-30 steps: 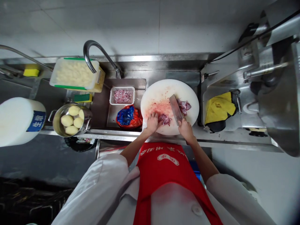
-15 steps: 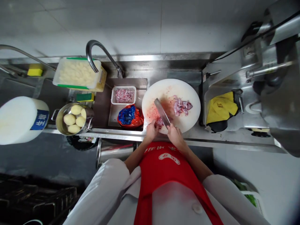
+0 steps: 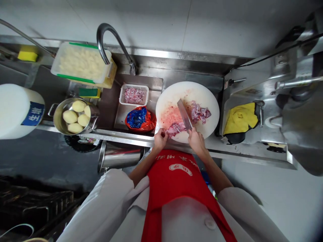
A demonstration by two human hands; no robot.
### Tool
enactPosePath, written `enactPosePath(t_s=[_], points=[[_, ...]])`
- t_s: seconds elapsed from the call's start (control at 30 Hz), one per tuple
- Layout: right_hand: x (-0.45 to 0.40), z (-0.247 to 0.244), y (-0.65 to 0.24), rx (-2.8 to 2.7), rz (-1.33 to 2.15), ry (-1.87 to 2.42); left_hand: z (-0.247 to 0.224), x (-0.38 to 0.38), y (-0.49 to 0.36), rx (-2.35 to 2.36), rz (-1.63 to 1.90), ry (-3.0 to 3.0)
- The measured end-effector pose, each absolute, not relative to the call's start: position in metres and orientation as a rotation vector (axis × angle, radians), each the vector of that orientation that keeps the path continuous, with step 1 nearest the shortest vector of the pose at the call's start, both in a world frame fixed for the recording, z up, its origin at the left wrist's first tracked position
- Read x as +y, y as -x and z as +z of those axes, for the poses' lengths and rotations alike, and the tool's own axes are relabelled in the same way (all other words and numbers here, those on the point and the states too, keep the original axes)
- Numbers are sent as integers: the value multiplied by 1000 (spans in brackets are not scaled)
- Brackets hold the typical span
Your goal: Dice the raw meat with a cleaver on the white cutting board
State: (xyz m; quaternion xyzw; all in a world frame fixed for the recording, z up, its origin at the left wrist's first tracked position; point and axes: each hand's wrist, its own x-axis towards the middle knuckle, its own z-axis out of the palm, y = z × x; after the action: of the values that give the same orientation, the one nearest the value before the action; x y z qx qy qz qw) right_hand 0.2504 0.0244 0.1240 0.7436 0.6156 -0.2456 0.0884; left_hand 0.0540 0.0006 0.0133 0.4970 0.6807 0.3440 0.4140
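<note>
A round white cutting board (image 3: 171, 97), stained pink in the middle, lies in front of me. My right hand (image 3: 196, 141) is closed round the handle of a cleaver (image 3: 185, 116), whose blade points up and to the left across the board. With its fingers pinched, my left hand (image 3: 160, 138) holds the left end of a strip of raw meat (image 3: 176, 128) at the board's near edge. The cleaver's blade is close to that strip's right end; whether they touch I cannot tell. Right of the blade lies a pile of chopped raw meat (image 3: 200, 112).
Left of the board, a sink holds a white basket (image 3: 147, 95) of chopped meat and a red and blue plastic bag (image 3: 140, 119). Beyond stand a pot (image 3: 57, 116) of peeled potatoes, a lidded tub (image 3: 80, 64) and a curved faucet (image 3: 111, 28). A yellow cloth (image 3: 241, 118) lies at right.
The cleaver and my right hand have shifted right, apart from my left hand. More of the meat strip shows between the hands. The camera view has tilted slightly.
</note>
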Motion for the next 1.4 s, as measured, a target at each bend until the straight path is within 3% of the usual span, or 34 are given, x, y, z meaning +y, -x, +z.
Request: enactPosePath(t_s=[0.13, 0.33, 0.53, 0.77, 1.03, 1.13, 1.3, 1.4], points=[[20, 137, -243, 1963, -537, -2388, 12, 1, -55, 1660, 938, -1123], [20, 109, -237, 1812, -835, -2102, 9, 5, -53, 1721, 953, -1175], [20, 122, -236, 1914, -654, -2231, 5, 4, -55, 1681, 1037, -1152], [18, 88, -221, 1852, -918, -2066, 2, 4, -53, 1703, 1011, -1267], [15, 134, -228, 1982, -692, -2170, 9, 0, -32, 1914, 1176, -1112], [4, 124, -210, 1967, -713, -2192, 16, -8, -26, 2027, 1258, -1144], [7, 84, -198, 1954, -906, -1997, 2, -15, -45, 1465, 944, -1721], [16, 79, -208, 1989, -962, -2004, -14, -16, -57, 1364, 865, -1849]])
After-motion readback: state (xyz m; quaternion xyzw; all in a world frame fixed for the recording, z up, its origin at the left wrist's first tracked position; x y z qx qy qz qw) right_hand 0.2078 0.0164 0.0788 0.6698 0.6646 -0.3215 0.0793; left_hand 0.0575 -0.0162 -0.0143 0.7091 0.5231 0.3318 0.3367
